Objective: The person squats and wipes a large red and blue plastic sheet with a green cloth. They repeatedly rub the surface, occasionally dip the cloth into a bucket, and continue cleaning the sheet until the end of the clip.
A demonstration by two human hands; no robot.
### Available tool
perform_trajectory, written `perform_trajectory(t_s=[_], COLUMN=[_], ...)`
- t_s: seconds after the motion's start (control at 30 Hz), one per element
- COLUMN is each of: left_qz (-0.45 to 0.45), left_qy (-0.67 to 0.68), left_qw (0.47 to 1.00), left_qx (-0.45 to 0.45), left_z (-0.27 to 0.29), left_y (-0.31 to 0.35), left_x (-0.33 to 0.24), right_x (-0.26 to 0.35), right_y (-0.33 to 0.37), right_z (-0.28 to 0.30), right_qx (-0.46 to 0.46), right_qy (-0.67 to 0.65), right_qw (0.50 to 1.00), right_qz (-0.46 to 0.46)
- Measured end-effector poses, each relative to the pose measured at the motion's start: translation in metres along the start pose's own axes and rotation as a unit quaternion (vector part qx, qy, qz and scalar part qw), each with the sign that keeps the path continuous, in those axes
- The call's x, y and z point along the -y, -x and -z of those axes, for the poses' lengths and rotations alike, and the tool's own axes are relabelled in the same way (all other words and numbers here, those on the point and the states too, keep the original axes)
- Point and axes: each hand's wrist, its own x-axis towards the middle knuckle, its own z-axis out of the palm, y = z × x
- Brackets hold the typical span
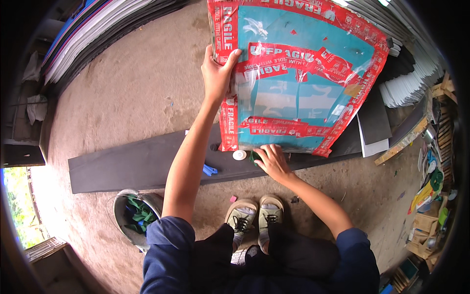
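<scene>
Left hand (219,76): clasping the left edge of a teal panel (274,100), thumb on its face. Right hand (274,164): fingers at the panel's lower edge; I cannot tell whether they grip it. Panel: red-taped, over a long dark board (122,161). Beneath that edge: white disc (239,155). Nearer the person: blue item (209,170). Beside the left forearm: bucket (153,199), green scraps (142,214) inside.

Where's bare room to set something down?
Dark board: stretch between its left end and the left forearm. Concrete floor: mostly bare above that, between the left sheet stack and taped panel. Crowded: board's middle, with white disc, blue piece, right hand; far right, wooden boxes.
</scene>
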Motion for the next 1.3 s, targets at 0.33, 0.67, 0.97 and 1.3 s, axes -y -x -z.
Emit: perform_trajectory(t_s=[0.33,0.67,0.97,1.3], left_qz=[-0.007,0.001,-0.007,-0.004], left_qy=[0.016,0.006,0.014,-0.002], left_qw=[1.000,1.000,1.000,1.000], left_qx=[-0.008,-0.009,-0.015,-0.024], left_z=[0.001,-0.007,-0.006,-0.006], left_y=[-0.002,0.002,0.001,0.001], left_x=[0.003,-0.003,0.002,0.001], right_x=[-0.020,-0.050,-0.053,-0.067], right_y=[-0.060,-0.168,-0.196,-0.193], right_z=[0.079,0.191,0.156,0.179], right_qx=[-0.212,-0.433,-0.473,-0.329], right_qy=[-0.130,0.012,0.068,0.098], right_qw=[0.962,0.901,0.875,0.920], right_qz=[-0.115,-0.019,0.076,0.187])
